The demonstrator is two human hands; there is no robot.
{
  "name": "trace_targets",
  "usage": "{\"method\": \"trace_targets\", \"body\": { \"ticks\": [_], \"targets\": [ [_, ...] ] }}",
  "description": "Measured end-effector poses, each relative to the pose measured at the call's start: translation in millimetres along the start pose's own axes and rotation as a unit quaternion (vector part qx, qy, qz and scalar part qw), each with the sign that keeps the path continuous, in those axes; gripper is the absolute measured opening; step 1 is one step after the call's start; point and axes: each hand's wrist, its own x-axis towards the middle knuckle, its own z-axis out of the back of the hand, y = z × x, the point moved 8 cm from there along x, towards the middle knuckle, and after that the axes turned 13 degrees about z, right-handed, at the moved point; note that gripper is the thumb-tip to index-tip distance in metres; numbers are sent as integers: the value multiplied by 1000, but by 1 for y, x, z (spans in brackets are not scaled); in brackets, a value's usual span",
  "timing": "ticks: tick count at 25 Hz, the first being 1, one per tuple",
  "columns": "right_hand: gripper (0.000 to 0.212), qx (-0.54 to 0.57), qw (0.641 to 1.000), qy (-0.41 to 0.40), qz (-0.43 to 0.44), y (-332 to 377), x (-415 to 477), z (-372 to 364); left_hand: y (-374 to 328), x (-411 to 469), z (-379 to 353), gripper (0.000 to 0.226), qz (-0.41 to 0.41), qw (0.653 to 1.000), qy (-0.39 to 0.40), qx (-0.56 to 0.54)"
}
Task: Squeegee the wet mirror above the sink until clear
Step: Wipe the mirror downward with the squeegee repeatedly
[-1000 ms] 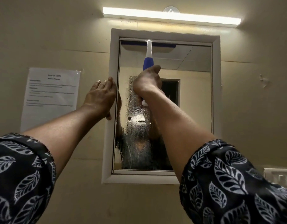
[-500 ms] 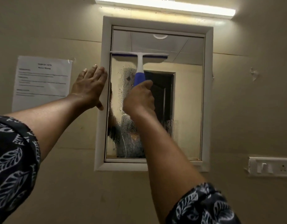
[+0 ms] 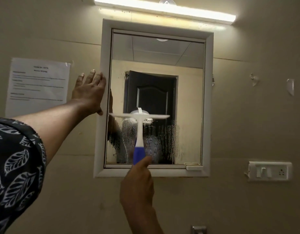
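Note:
The mirror (image 3: 156, 61) hangs on the wall in a white frame (image 3: 208, 102). Its upper part is streak-free and reflects a dark door; below the blade it is covered with drops and runs. A squeegee (image 3: 139, 130) with a white blade and a blue grip lies against the glass, its blade level across the mirror's lower-middle left. My right hand (image 3: 137, 184) grips the blue handle from below, in front of the frame's bottom edge. With fingers straight, my left hand (image 3: 89, 92) presses flat on the frame's left edge.
A tube light (image 3: 164, 10) glows above the mirror. A printed notice (image 3: 37, 85) is taped to the wall at left. A white switch and socket plate (image 3: 269, 171) sits at lower right. A metal fitting (image 3: 198, 229) shows at the bottom edge.
My right hand has drawn the squeegee down from the mirror's top to its lower half, leaving the glass above it wiped. My left hand has stayed on the frame's left edge.

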Motion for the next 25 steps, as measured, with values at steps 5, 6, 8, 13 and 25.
{"method": "trace_targets", "body": {
  "ticks": [5, 6, 8, 13, 25],
  "targets": [
    [47, 23, 999, 27, -15, -13, -12, -7, 0, -3, 2, 118, 10, 1000, 4, 29],
    [45, 34, 999, 15, -7, -8, -7, -1, 0, -3, 2, 118, 11, 999, 3, 34],
    [41, 78, 996, -41, 30, 7, 10, 21, 0, -2, 2, 118, 15, 999, -1, 45],
    [30, 211, 956, -146, 144, 67, 79, 96, -3, 0, 0, 117, 22, 998, -5, 62],
    [34, 242, 938, -178, 173, 124, 179, 117, -10, 3, -4, 108, 38, 996, -13, 79]
  ]
}}
